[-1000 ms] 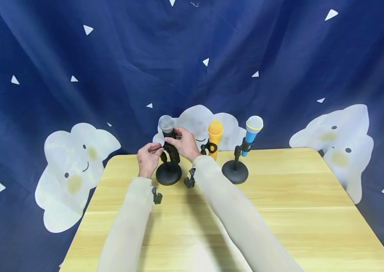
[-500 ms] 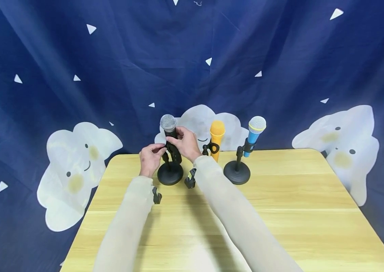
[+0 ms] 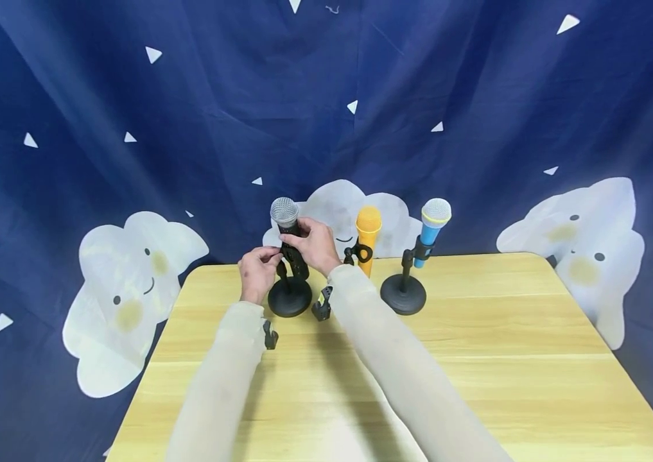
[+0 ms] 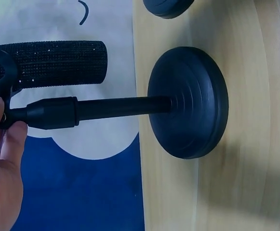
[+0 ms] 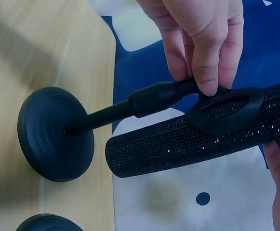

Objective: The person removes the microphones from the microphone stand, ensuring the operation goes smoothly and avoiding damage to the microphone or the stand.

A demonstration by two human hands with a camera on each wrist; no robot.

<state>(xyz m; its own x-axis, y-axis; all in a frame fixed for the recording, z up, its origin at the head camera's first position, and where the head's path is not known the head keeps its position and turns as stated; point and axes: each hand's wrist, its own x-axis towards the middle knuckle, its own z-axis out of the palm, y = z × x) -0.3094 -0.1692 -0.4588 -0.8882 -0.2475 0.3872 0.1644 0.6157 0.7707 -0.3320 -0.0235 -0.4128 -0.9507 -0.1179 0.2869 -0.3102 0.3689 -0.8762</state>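
One black microphone (image 5: pixel 171 147) tilts between both hands (image 3: pixel 257 276), gripped by the right (image 3: pixel 318 247).

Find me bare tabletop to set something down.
Widest: between the right sleeve, the rightmost stand and the table's right edge. Smaller: between that sleeve and the left sleeve. Crowded: back, left of centre, where left hand, right hand, black microphone and its stand cluster beside the yellow microphone.

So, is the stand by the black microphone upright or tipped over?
Upright: the stand has its round base flat on the table, and its pole rises toward the left hand.
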